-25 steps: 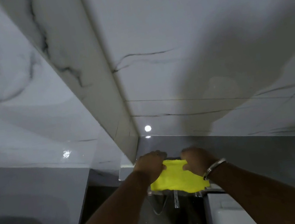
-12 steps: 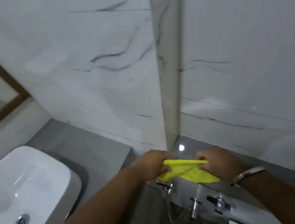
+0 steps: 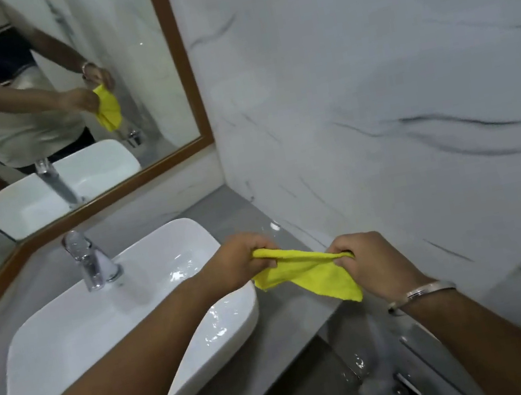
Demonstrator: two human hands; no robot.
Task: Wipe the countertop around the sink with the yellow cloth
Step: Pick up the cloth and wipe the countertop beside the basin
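Note:
The yellow cloth (image 3: pixel 311 275) is stretched between both hands in the air, above the right end of the grey countertop (image 3: pixel 248 213). My left hand (image 3: pixel 239 260) grips its left end, just over the right rim of the white sink (image 3: pixel 67 335). My right hand (image 3: pixel 368 262), with a metal bangle on the wrist, grips the cloth's right end, and a loose flap hangs down below it. The cloth is not touching the counter.
A chrome tap (image 3: pixel 91 262) stands behind the basin. A wood-framed mirror (image 3: pixel 181 72) hangs on the back wall and reflects a person with the cloth. A marble wall (image 3: pixel 375 107) closes off the counter's right end. Chrome fittings (image 3: pixel 404 388) sit low below the counter edge.
The view has swung left from the wall corner to the sink, mirror and counter. Both hands have kept hold of the cloth and pulled it wider apart.

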